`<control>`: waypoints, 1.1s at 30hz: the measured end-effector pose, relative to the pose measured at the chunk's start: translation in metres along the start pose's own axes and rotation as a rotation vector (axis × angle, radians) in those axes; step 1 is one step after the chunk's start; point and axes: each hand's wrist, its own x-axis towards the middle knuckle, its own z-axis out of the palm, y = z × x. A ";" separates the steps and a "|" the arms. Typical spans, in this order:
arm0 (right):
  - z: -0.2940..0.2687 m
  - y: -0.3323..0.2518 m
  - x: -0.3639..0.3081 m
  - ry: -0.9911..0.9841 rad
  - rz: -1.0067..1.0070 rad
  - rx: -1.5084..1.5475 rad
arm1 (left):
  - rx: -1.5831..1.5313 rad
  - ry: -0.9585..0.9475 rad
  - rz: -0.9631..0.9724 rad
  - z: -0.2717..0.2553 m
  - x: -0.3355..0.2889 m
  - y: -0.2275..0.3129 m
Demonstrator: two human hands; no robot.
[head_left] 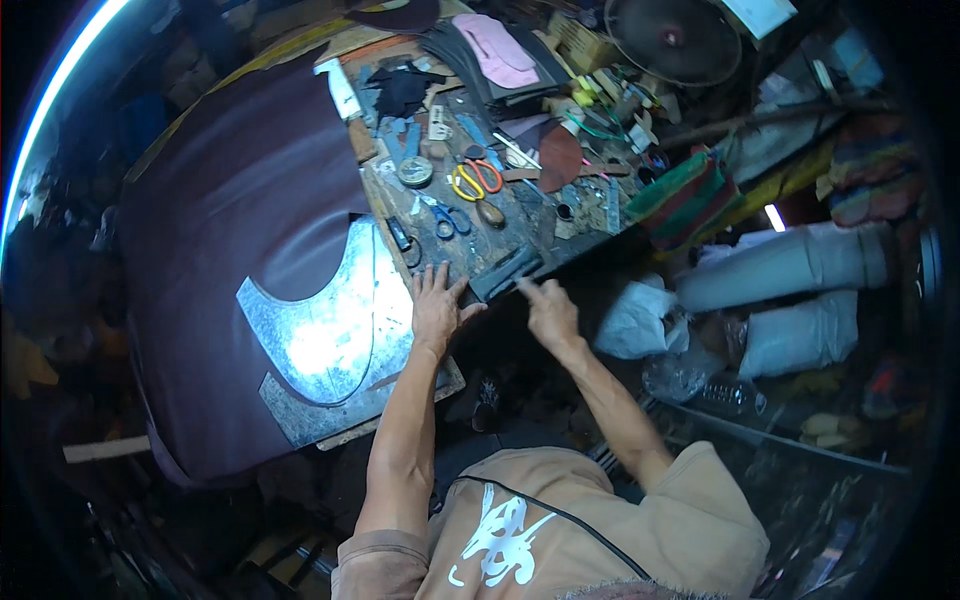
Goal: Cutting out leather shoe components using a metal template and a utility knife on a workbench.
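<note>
- Left hand [437, 312]: fingers spread well apart and laid flat, palm down, at the near edge of the workbench [520, 232], with nothing visible in their hold.
- Right hand [555, 318]: fingers curled in, index reaching toward the dark block; blur hides the tips, so I cannot tell whether they grip something or touch the block.
- Dark block [506, 273]: a long piece lying at the bench's near edge, between the two hands and slightly beyond them.
- Just beyond the left hand, a pair of blue-handled scissors [452, 222] lies on the bench, with a small brown oval piece [490, 214] to its right.
- Farther back are scissors with yellow and orange handles [478, 186], a round tin [414, 172] and a round reddish-brown piece [563, 158].
- Left of the left hand, a shiny, curved grey sheet [335, 335] lies over a large dark maroon sheet [210, 240].
- At the bench's far end, a pink piece [495, 50] tops a dark stack.
- Well to the right, pale wrapped rolls [780, 270] lie below bench level.
</note>
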 end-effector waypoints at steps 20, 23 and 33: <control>0.014 -0.007 -0.006 -0.116 -0.108 0.050 | 0.054 0.021 0.086 0.001 0.003 -0.010; 0.009 0.027 0.011 0.051 0.125 0.020 | 0.052 0.014 0.095 0.004 0.006 0.000; 0.006 0.001 -0.008 -0.127 -0.002 -0.016 | 0.079 -0.009 0.092 0.003 -0.006 -0.005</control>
